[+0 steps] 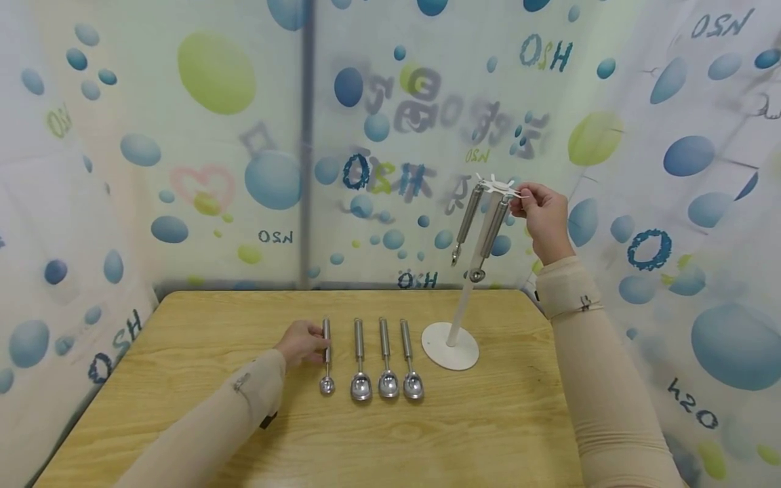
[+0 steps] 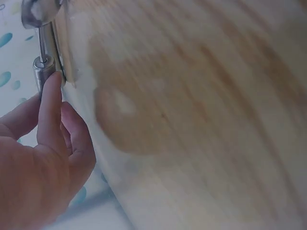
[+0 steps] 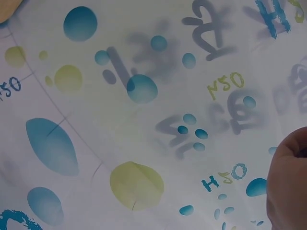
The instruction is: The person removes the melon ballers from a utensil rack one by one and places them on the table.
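On the left of the table my left hand (image 1: 302,342) pinches the metal handle of a small-bowled scoop (image 1: 327,385). In the left wrist view, thumb and fingers close on that handle (image 2: 44,71), and the bowl shows at the top edge. My right hand (image 1: 546,220) is raised at the top of a white rack (image 1: 450,346), pinching one of the hook arms at its rim. Two scoops hang from the rack: one on the left (image 1: 468,215) and one nearer my right hand (image 1: 495,227). Only part of the right hand (image 3: 290,182) shows in the right wrist view.
Three larger ice cream scoops, left (image 1: 361,388), middle (image 1: 388,384) and right (image 1: 413,386), lie side by side, bowls toward me. The rack stands at the back right of the wooden table (image 1: 244,434). Behind the table hangs a patterned curtain (image 1: 213,135).
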`<state>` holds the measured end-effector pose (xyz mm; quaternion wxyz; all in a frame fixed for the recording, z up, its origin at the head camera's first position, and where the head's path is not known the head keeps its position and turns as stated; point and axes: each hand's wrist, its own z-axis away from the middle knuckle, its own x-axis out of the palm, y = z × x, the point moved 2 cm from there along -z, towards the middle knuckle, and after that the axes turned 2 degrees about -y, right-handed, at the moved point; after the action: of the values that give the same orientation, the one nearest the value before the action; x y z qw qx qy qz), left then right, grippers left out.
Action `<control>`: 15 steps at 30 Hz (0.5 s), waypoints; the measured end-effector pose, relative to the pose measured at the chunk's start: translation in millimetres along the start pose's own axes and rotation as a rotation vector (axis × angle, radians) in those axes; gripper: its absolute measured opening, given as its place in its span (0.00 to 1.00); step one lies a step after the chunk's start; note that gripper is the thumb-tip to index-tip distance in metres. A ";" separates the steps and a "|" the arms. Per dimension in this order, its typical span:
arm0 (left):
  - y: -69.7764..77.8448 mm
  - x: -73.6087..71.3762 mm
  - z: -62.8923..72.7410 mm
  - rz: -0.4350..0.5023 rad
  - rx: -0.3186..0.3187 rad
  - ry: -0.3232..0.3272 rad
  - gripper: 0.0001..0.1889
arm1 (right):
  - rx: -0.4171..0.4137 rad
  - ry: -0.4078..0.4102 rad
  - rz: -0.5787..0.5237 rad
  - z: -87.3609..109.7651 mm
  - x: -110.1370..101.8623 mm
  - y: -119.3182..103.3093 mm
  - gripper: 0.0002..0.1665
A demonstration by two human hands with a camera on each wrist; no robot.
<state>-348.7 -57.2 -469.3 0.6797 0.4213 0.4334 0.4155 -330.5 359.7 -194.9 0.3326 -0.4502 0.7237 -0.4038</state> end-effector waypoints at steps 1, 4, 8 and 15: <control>-1.8 -0.6 -1.0 -0.020 -0.003 0.008 0.18 | 0.000 -0.001 0.000 0.2 0.0 -0.1 0.12; -6.9 -0.9 -5.0 -0.081 -0.007 0.036 0.15 | 0.000 -0.004 -0.007 -0.6 -0.4 0.4 0.12; -10.6 2.1 -8.8 -0.134 -0.012 0.085 0.14 | 0.004 0.003 -0.015 -2.2 -0.7 1.4 0.11; -10.1 5.3 -8.3 -0.151 -0.018 0.110 0.18 | -0.002 0.008 -0.004 -1.6 -0.5 1.0 0.11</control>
<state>-353.0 -53.5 -482.2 0.6881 0.3577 0.4969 0.3894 -332.0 360.9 -195.0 0.3282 -0.4504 0.7245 -0.4056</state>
